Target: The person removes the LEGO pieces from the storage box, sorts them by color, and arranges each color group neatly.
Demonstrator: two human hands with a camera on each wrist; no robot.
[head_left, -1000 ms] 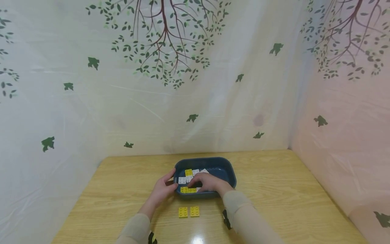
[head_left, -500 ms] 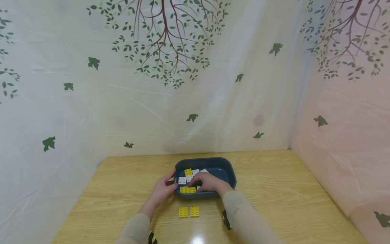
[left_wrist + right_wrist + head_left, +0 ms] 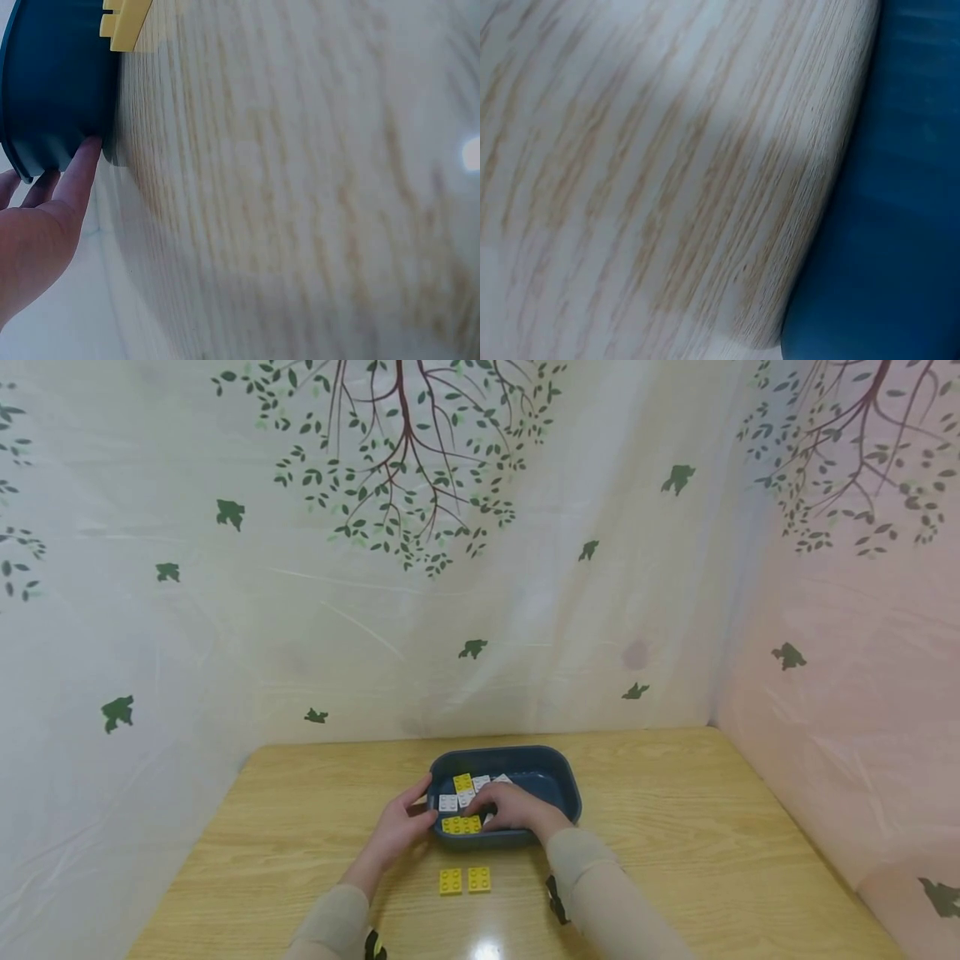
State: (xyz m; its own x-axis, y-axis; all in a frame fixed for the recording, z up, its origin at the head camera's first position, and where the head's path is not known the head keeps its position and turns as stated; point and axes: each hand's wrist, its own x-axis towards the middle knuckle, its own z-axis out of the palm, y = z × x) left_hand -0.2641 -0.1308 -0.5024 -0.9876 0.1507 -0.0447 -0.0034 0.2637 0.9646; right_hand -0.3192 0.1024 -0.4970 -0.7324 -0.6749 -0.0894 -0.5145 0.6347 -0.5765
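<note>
A dark blue tray [image 3: 562, 777] stands on the table with yellow and white toy building bricks inside. My left hand [image 3: 402, 828] touches the tray's left end, thumb and fingers spread; in the left wrist view its fingertips [image 3: 91, 146] rest against the outer wall. My right hand [image 3: 513, 807] reaches over the near rim, fingers bent, pinching a yellow brick [image 3: 471, 825] beside another yellow brick [image 3: 450, 826] along the near wall. Behind them lie a white brick [image 3: 447, 803] and a yellow brick [image 3: 462, 782]. The right hand partly hides other white bricks. The right wrist view shows no hand.
Two yellow bricks, a left one [image 3: 451, 882] and a right one [image 3: 479, 880], lie side by side on the wooden table [image 3: 675, 843] in front of the tray. A printed curtain [image 3: 525, 693] hangs behind the table and along both sides.
The pinched yellow brick has slid slightly left until it meets the yellow brick beside it. My right fingers shifted only a little; the left hand and tray look still.
</note>
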